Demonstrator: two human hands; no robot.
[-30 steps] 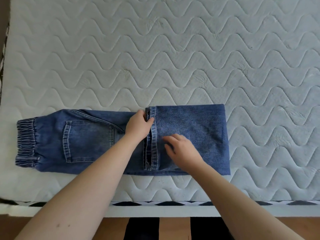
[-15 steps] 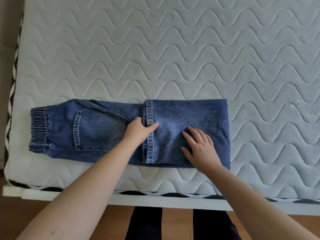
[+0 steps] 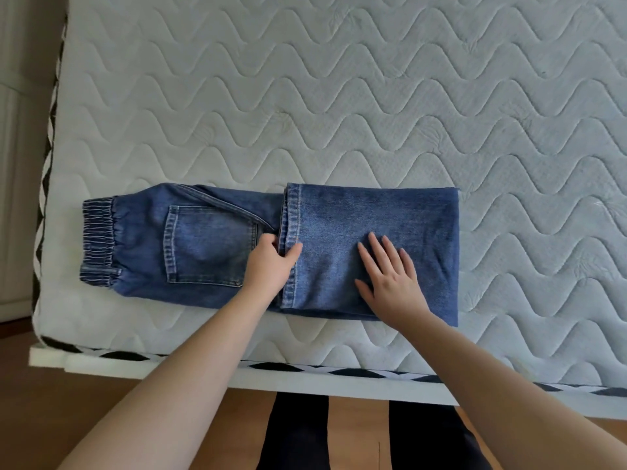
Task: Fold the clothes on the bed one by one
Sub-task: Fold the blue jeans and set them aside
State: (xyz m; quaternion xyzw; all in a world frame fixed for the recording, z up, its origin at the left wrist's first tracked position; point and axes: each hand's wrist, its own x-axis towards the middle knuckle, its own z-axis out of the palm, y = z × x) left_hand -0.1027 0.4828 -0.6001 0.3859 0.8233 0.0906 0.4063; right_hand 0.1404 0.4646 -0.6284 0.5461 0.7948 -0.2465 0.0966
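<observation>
Jeans: blue denim jeans point(image 3: 210, 242) are lying across the near edge of the bed's quilted mattress point(image 3: 339, 96), legs folded back over themselves, elastic waistband point(image 3: 98, 239) pointing left.
Left hand: the left hand point(image 3: 271, 262) is pinching the hemmed leg ends point(image 3: 291, 215), thumb on top, fingers tucked under.
Right hand: the right hand point(image 3: 390, 279) is pressing flat on the folded legs, fingers spread straight.

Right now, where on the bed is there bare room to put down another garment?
The mattress is bare beyond the jeans and to their right. The near strip is narrow; both hands crowd the jeans' middle.
</observation>
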